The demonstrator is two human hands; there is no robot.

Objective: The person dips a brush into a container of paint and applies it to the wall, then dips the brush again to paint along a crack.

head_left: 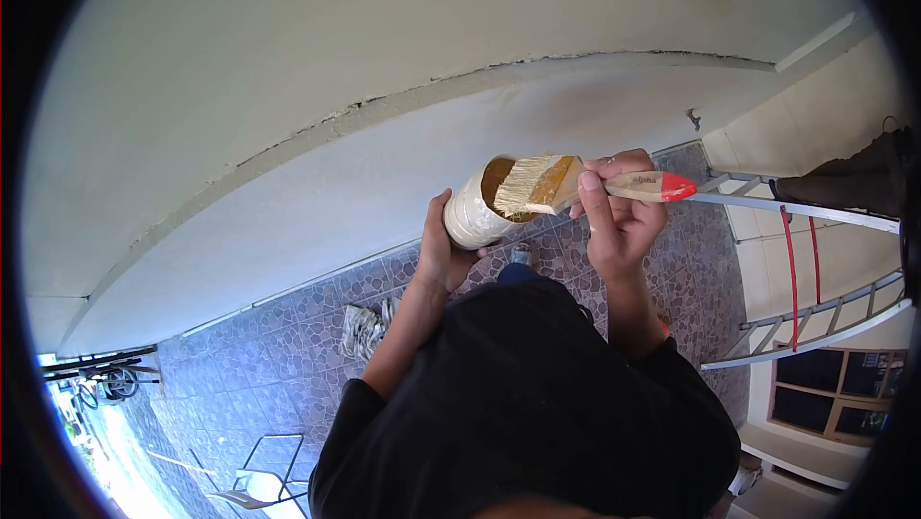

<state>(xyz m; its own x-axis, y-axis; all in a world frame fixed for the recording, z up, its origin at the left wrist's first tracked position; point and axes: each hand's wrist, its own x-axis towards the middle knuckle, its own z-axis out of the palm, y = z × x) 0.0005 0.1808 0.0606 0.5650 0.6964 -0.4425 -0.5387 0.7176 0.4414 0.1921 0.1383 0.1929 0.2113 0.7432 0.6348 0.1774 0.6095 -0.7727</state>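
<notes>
The left hand (441,250) is wrapped around a paint-smeared container (477,214), tilted so its open mouth faces right, and the right hand (619,217) is closed on the handle of a wide paintbrush (576,183) with a red-tipped wooden handle; the pale, paint-laden bristles lie across the container's mouth, touching its rim. Both are held out in front of the chest, close to the wall (384,68), the two hands just beside each other with the container between them and the wall. Judging from this, the work looks to be in the loading or wiping stage: the brush carries paint but is not on the wall. The wall shows a long crack or seam (460,87) curving across it; the band below it looks slightly brighter, though whether that is fresh paint cannot be told. Far below lies a patterned tile floor (317,327) with crumpled papers (365,327) on it near the wall's foot, a metal-framed chair (264,476) at lower left, and a ladder's rails (815,313) with red straps close at the right, crowding that side.
</notes>
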